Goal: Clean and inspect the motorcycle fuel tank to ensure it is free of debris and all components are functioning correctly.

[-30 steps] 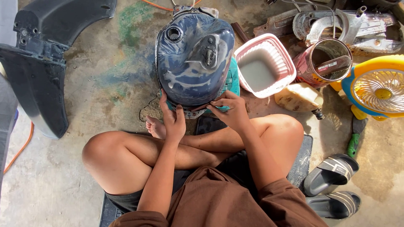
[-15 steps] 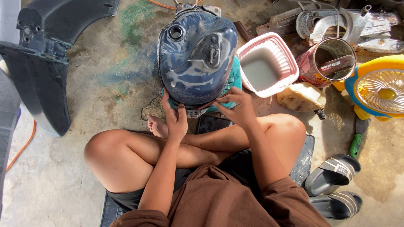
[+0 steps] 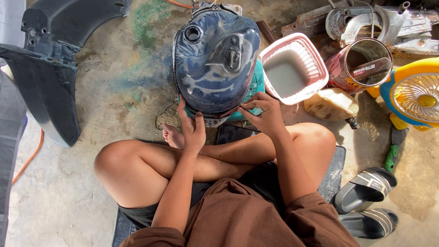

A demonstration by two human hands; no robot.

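Both hands [image 3: 228,121] grip the tank [image 3: 215,59] near edge — seemingly firmly.

One view only, from the camera on your head, looking almost straight down past your chest and crossed legs, close enough that your hands [image 3: 228,121] sit mid-frame, the concrete floor [image 3: 114,100] filling every edge, no second view to share it.

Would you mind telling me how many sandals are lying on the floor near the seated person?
2. One sandal lies on the concrete at the person's right, beside the dark mat. The second sandal lies just below it, nearer the picture's bottom edge. No others show, though the body could hide some.
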